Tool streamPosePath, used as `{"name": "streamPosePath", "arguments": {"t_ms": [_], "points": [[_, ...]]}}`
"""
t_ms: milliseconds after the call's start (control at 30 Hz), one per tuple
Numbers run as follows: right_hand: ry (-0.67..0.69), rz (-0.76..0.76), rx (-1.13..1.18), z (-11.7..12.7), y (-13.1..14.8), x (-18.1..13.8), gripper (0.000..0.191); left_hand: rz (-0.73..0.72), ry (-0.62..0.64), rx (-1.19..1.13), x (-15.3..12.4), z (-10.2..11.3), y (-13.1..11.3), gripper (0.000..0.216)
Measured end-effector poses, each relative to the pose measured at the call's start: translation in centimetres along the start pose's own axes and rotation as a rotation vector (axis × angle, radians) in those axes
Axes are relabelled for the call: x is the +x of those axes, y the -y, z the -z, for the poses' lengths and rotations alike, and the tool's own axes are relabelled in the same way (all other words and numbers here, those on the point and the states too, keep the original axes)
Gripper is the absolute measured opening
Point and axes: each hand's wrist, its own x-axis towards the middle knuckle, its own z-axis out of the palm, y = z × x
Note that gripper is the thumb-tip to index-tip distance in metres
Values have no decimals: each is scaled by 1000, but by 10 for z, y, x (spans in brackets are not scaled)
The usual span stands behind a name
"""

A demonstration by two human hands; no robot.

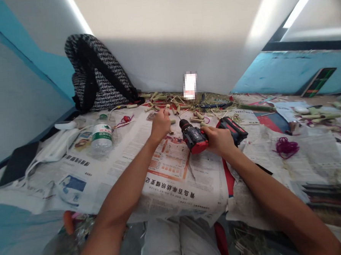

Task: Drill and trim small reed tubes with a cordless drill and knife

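Observation:
My right hand [219, 140] is wrapped round the grip of a black and red cordless drill [194, 137], which lies on its side low over the newspaper [173, 188]. Its battery [233, 128] sticks out to the right of my hand, and the chuck points up and left. My left hand [161, 125] is closed in front of the chuck, pinching a short piece of bamboo [168, 107] whose pale end shows above the fingers. A thin bit seems to reach from the chuck toward that hand; whether it touches the bamboo I cannot tell.
Cut bamboo pieces [160, 98] lie scattered along the back, by a lit phone [190, 86] against the wall. On the left are a plastic bottle [102, 135], a patterned backpack [105, 77] and a dark tablet-like slab [19, 162]. Purple cord [286, 147] lies on the right.

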Motion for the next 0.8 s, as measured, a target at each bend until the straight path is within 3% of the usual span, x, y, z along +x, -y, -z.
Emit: {"name": "streamPosePath", "arguments": {"t_ms": [200, 433, 567, 633, 733, 800], "points": [[-11, -9, -3, -4, -3, 0, 42, 48, 21, 75, 4, 1, 5, 31], [50, 33, 34, -6, -5, 3, 50, -42, -73, -39, 3, -3, 7, 22], [135, 157, 249, 0, -9, 2, 67, -80, -145, -125, 2, -7, 7, 21], [101, 265, 332, 5, -12, 2, 71, -99, -213, -220, 5, -4, 3, 25], [-41, 372, 379, 11, -19, 1, 63, -82, -366, -458, 15, 19, -3, 38], [-43, 379, 421, 12, -21, -4, 55, 9, -510, -651, 18, 51, -4, 47]]}}
